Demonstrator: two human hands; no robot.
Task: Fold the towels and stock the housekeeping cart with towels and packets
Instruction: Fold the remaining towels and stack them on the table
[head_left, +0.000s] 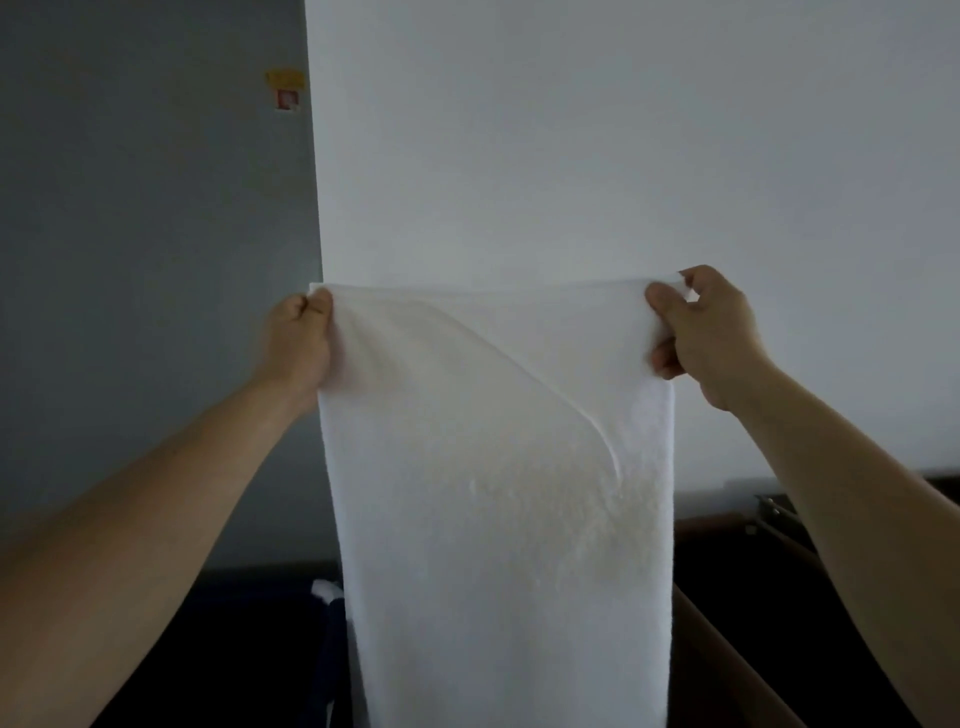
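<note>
A white towel (493, 493) hangs straight down in front of me, stretched flat by its top edge and reaching past the bottom of the view. My left hand (301, 338) pinches the top left corner. My right hand (711, 332) grips the top right corner, fingers curled over the edge. A soft crease curves from the upper left toward the right side of the cloth. The cart and packets are not visible.
A white wall panel (623, 156) fills the background, with a grey wall (156, 234) at the left carrying a small yellow and red sticker (285, 91). Dark furniture with a brown wooden edge (737, 649) sits low at the right. A dark blue item (324, 649) shows low beside the towel.
</note>
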